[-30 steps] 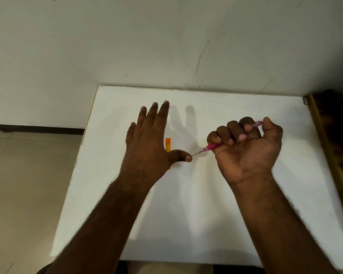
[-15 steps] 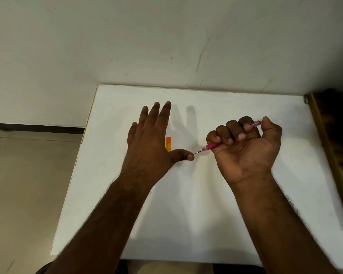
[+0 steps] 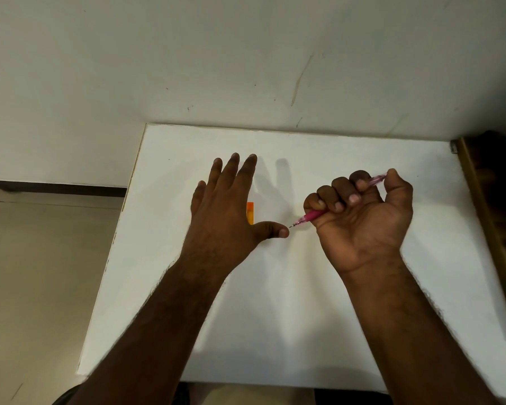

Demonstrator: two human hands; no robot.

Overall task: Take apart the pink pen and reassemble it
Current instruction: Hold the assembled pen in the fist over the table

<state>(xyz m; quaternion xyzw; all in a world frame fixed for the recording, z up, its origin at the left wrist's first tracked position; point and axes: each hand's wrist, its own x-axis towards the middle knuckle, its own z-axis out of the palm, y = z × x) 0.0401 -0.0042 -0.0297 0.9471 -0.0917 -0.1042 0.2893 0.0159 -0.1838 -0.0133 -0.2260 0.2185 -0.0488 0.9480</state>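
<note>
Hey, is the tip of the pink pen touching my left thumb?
Cannot tell. In the head view the pink pen tip ends right beside the left hand thumb, too close to separate.

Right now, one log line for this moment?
right hand: fist on pen | left hand: flat, open | orange piece: on table

Both forearms are showing bare with no sleeves, fine hair running up from each wrist, left hand (image 3: pixel 225 211) and right hand (image 3: pixel 362 217) wearing nothing, short nails.

Even, soft indoor light; faint hand shadows on the white table (image 3: pixel 362 331); wide-angle bowing at edges.
</note>
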